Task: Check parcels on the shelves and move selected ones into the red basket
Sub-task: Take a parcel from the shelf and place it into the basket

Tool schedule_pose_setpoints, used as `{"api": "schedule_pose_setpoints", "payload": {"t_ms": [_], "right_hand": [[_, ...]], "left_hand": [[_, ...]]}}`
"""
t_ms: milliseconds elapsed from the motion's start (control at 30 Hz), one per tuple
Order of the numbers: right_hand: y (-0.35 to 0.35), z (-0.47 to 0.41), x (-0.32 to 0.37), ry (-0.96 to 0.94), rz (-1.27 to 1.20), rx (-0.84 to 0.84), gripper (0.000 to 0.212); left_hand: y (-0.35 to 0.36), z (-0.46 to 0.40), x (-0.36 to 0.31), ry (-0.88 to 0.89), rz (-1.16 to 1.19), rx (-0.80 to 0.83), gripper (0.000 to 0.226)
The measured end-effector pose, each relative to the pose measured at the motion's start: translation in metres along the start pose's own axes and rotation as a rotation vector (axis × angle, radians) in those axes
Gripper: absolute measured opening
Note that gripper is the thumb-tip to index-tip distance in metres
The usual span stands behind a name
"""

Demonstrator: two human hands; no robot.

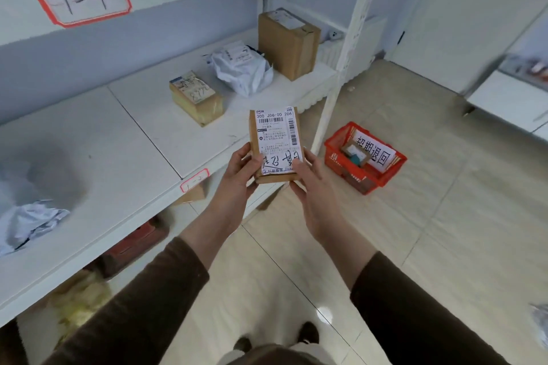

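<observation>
Head view: both hands grip one small brown parcel [274, 145] by its lower end, held label-up in front of the white shelf [124, 139] edge. The left hand [237, 178] wraps its left side, thumb on the front face; the right hand [308, 181] wraps the right side, thumb over the lower corner of the shipping label [277, 139]. Handwritten characters on the label's lower part are partly covered by both thumbs. The red basket [364, 157] stands on the tiled floor to the right, beside the shelf upright, already holding a small box and a printed sign. Still on the shelf: a small taped box [195, 98], a crumpled white mailer bag [240, 68] and a taller cardboard box [289, 41]. Judged step: label inspection. To do it well, slide the thumbs off the handwriting, keep the parcel level and steady, and read code and note fully. If selected, carry it one-handed low over the basket and set it beside the existing box, not on the sign.
</observation>
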State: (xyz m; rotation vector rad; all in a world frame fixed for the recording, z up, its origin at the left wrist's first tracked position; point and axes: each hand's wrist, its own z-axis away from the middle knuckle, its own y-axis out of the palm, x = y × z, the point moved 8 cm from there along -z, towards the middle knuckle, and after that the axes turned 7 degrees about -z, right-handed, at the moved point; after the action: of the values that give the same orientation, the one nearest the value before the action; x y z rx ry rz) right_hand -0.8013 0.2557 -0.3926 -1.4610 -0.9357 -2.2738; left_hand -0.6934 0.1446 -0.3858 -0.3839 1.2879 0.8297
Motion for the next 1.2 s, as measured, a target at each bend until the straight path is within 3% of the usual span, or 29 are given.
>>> {"api": "schedule_pose_setpoints", "payload": {"t_ms": [267, 633, 1200], "right_hand": [[-0.133, -0.02, 0.052, -0.044, -0.067, -0.171, 0.037], [-0.359, -0.078, 0.141, -0.073, -0.055, -0.301, 0.042], [-0.527, -0.316, 0.202, 0.098, -0.004, -0.316, 0.034]], "left_hand": [[0.143, -0.056, 0.036, -0.047, -0.067, 0.185, 0.044], [0.388, -0.116, 0.087, -0.106, -0.093, 0.297, 0.041], [0.556, -0.344, 0.152, -0.283, -0.059, 0.198, 0.039]]}}
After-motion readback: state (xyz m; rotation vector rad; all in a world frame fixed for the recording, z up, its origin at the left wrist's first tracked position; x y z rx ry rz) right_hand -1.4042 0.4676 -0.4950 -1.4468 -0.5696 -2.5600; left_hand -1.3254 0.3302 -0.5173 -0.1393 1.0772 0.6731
